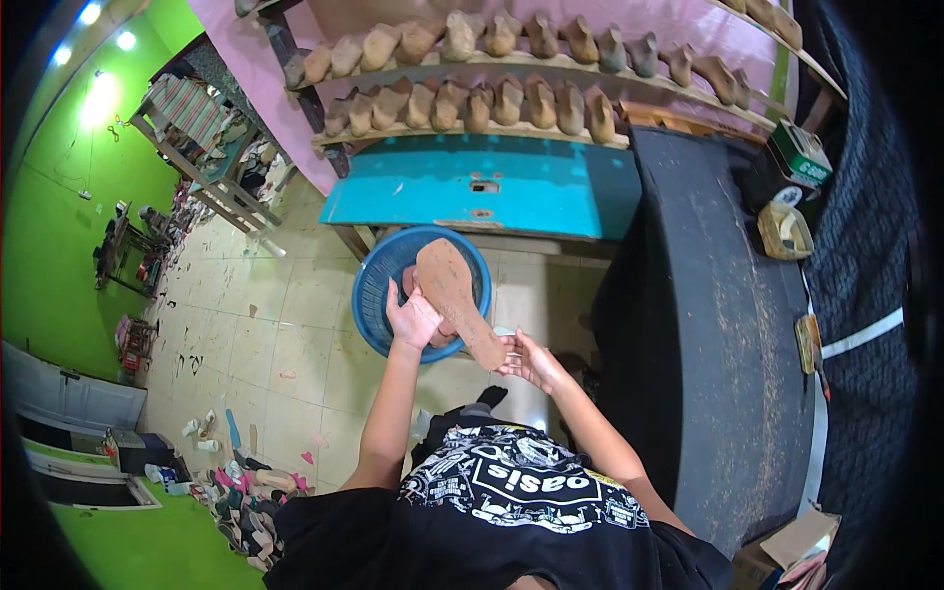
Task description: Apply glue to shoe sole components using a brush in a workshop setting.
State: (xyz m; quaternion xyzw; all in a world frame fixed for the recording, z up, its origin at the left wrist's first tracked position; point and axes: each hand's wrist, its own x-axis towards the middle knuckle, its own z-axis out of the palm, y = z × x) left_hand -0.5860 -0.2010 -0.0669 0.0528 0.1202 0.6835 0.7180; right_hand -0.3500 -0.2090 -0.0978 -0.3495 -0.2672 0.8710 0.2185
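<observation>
A brown shoe insole (452, 285) is held up at a slant over a blue plastic basket (366, 320). Its broad toe part points away from me and its narrow heel end lies toward my right. My left hand (415, 320) is at the insole's left edge, palm turned up, with some fingers hidden behind it. The heel end is gripped between the fingers of my right hand (531, 361). Inside the basket, partly covered by the insole and my left hand, lie more reddish-brown pieces (444, 334).
Behind the basket stands a turquoise bench (413, 192), below shelves lined with shoe lasts (457, 39). A dark-covered table (718, 324) runs along my right, with a small basket (784, 231) and a tin (801, 152). Shoes and scraps (251, 501) are heaped on the floor at left.
</observation>
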